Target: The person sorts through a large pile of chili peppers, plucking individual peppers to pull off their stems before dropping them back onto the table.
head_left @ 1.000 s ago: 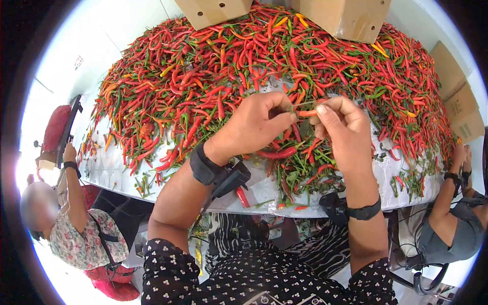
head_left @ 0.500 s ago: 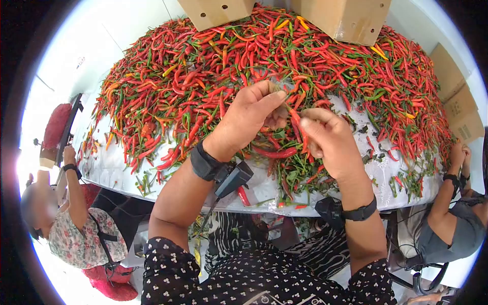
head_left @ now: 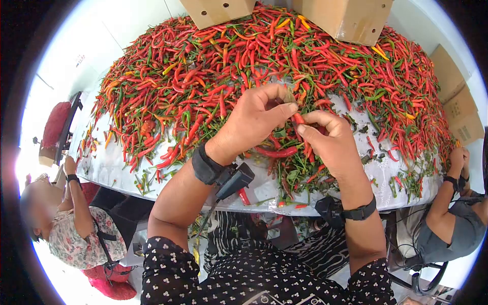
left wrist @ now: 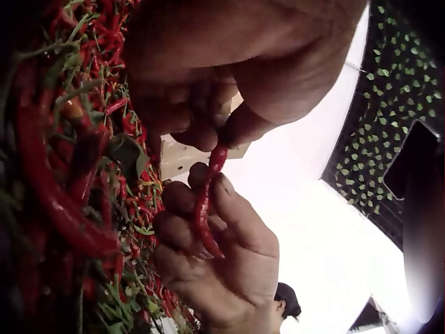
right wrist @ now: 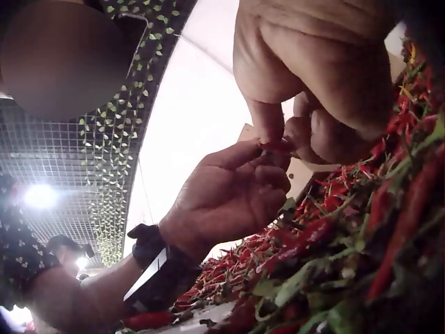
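Note:
Over the heap, both hands hold one slim red chili pepper (head_left: 298, 119), whose curved body shows well in the left wrist view (left wrist: 203, 212). My left hand (head_left: 257, 115) pinches its upper end between thumb and forefinger. Lower down, my right hand (head_left: 329, 142) grips the body with thumb and curled fingers. The fingertips of the two hands are close together, and in the right wrist view they hide most of the pepper. Below the hands lie a larger red chili pepper (head_left: 276, 152) and a pile of green stems (head_left: 300, 175).
A wide heap of chili peppers (head_left: 168, 84) covers much of the white-covered table (head_left: 104, 165). Two cardboard boxes (head_left: 218, 12) (head_left: 351, 23) stand at the back. Other people work at the left (head_left: 84, 234) and right (head_left: 452, 223) edges.
A second ago an orange chili pepper lay nearly level between the hands; half a second ago a red one was held there. Since then the left hand has moved slightly down, closer to the right.

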`<state>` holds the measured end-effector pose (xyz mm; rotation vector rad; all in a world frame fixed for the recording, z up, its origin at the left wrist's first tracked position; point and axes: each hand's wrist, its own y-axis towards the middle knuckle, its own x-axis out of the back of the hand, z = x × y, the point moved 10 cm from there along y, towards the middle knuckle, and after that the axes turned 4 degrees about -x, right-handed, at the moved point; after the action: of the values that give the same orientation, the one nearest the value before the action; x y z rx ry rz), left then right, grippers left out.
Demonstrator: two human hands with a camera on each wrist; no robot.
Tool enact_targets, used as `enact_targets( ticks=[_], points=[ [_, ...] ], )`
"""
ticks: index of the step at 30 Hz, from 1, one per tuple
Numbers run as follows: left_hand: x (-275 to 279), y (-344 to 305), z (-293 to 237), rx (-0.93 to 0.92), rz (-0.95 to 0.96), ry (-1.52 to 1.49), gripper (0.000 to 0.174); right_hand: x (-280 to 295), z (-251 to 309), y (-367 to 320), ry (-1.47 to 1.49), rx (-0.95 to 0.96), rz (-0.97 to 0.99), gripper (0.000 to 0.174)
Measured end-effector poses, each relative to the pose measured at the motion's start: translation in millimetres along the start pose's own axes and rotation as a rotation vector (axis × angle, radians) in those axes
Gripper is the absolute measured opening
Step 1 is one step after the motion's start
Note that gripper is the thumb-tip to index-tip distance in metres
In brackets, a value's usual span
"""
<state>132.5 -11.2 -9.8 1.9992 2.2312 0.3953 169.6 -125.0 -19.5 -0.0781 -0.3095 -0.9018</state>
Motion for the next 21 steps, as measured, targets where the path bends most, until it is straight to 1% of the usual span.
enact_targets(
  ticks=[1, 2, 3, 4, 5, 6, 8, 9, 11, 12, 14, 17, 18, 19, 20, 21],
  points=[
    [-1.0, 0.3, -1.1, -0.013, 0.004, 0.050, 0.013, -0.7, -0.3, 0.0, 0.000, 0.000, 0.000, 0.017],
    [-1.8, 0.4, -2.1, -0.025, 0.009, 0.099, 0.013, -0.8, 3.3, -0.2, 0.020, 0.043, -0.005, 0.016],
    [-1.8, 0.2, -1.4, -0.024, 0.009, 0.099, 0.013, -0.5, 6.7, -0.8, 0.039, 0.086, -0.010, 0.016],
    [-5.2, 0.0, 0.7, -0.013, 0.049, 0.090, 0.014, -0.1, 5.7, -0.1, 0.039, 0.086, -0.009, 0.016],
    [-8.8, -0.6, 2.4, -0.002, 0.088, 0.082, 0.016, -1.8, 7.5, 0.3, 0.043, 0.115, 0.020, 0.015],
    [-8.5, -1.2, 0.8, -0.001, 0.088, 0.081, 0.016, -3.7, 9.9, -0.2, 0.046, 0.144, 0.048, 0.015],
    [-18.5, -6.5, 10.5, 0.167, 0.163, -0.179, 0.020, -4.8, 9.1, -1.2, 0.082, 0.105, 0.077, 0.013],
    [-18.9, -7.1, 11.8, 0.166, 0.161, -0.180, 0.020, -7.1, 6.9, -1.4, 0.119, 0.067, 0.106, 0.012],
    [-28.7, -9.0, 15.5, 0.212, 0.190, -0.495, 0.023, -8.4, 7.7, -1.1, 0.153, 0.090, 0.117, 0.011],
    [-29.1, -9.1, 14.9, 0.210, 0.189, -0.495, 0.023, -8.9, 9.3, -1.4, 0.188, 0.111, 0.126, 0.010],
    [-34.0, -11.1, 15.4, 0.267, 0.195, -0.658, 0.022, -8.7, 11.1, -1.8, 0.205, 0.134, 0.149, 0.011],
    [-36.1, -12.0, 11.4, 0.260, 0.209, -0.711, 0.023, -9.6, 15.9, -2.7, 0.229, 0.184, 0.173, 0.012],
    [-35.5, -11.5, 12.2, 0.258, 0.208, -0.711, 0.023, -9.3, 18.8, -3.4, 0.237, 0.213, 0.174, 0.012],
    [-33.8, -10.5, 14.3, 0.247, 0.213, -0.633, 0.021, -9.2, 19.7, -4.5, 0.235, 0.215, 0.176, 0.012],
    [-32.3, -9.9, 15.4, 0.236, 0.218, -0.556, 0.019, -10.8, 7.7, -3.7, 0.296, 0.073, 0.188, 0.012],
    [-33.1, -10.1, 12.8, 0.234, 0.216, -0.556, 0.019, -13.5, -4.8, -3.8, 0.356, -0.069, 0.200, 0.013]
  ],
)
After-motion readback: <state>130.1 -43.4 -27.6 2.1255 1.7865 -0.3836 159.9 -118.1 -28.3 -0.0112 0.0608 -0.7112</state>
